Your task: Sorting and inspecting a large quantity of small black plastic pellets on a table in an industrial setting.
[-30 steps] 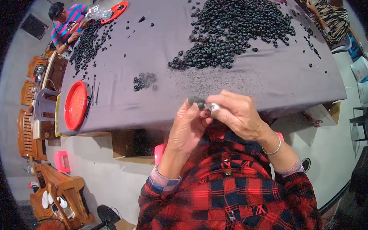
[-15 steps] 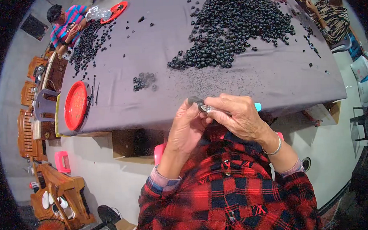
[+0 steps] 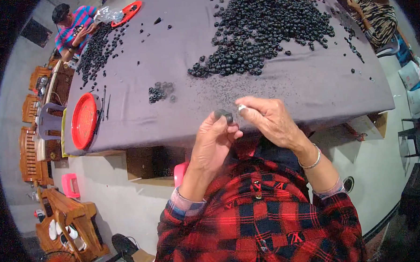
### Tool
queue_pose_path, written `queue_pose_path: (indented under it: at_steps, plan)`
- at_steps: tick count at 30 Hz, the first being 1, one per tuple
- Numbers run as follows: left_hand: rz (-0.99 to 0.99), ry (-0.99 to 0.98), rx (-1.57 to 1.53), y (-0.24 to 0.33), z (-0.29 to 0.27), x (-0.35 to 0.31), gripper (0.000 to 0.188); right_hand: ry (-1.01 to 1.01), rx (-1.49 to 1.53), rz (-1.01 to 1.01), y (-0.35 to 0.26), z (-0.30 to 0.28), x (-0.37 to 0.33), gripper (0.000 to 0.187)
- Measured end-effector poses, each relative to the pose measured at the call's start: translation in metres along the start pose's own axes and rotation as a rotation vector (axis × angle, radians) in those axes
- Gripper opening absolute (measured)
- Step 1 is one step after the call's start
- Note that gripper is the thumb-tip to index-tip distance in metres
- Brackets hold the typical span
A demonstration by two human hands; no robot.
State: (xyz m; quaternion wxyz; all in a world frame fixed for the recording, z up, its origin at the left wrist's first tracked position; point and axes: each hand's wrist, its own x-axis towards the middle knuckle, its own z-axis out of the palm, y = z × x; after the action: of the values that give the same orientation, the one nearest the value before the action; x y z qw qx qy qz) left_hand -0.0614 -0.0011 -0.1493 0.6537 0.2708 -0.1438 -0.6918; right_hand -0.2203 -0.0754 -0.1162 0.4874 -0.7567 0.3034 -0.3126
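Lying beyond right hand (image 3: 271, 120): black beads (image 3: 271, 27)

The held dark bead (image 3: 229, 118) looks smooth, the heaped beads (image 3: 271, 30) glossy (many catch small highlights). Matt, lightly creased cloth (image 3: 139, 117) covers the bench (image 3: 178, 43). The near tray (image 3: 75, 126) appears smooth plastic, the clear bag (image 3: 109, 14) shiny film, the bangle (image 3: 318, 159) polished metal, the carved furniture (image 3: 65, 205) varnished wood.

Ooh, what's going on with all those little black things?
Someone in a checked shirt holds one small black piece in the left hand. The right hand is close but apart, with something white at its thumb tip, too small to name. A big heap of black pieces lies ahead on the cloth-covered table, with a small cluster nearer and a red tray to the left.
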Motion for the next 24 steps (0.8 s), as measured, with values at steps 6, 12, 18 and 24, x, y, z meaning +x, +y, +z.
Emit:
queue_pose_path:
  at_steps: [6, 12, 18, 24]
  plan:
    - [-0.041, 0.012, -0.017, 0.002, -0.002, 0.001, 0.006, 0.058, -0.07, -0.062, -0.003, 0.0, 0.004, 0.018]
    - [-0.105, -0.037, -0.03, 0.009, -0.009, 0.002, 0.004, -0.091, 0.122, 0.127, -0.005, 0.01, 0.015, 0.012]
    - [0.321, 0.273, 0.766, 0.046, -0.037, 0.016, 0.005, 0.002, -0.349, 0.046, 0.039, 0.009, 0.059, 0.02]
    - [0.716, 0.541, 1.494, 0.082, -0.107, 0.046, 0.014, 0.135, -0.573, 0.0, 0.049, 0.035, 0.119, 0.019]
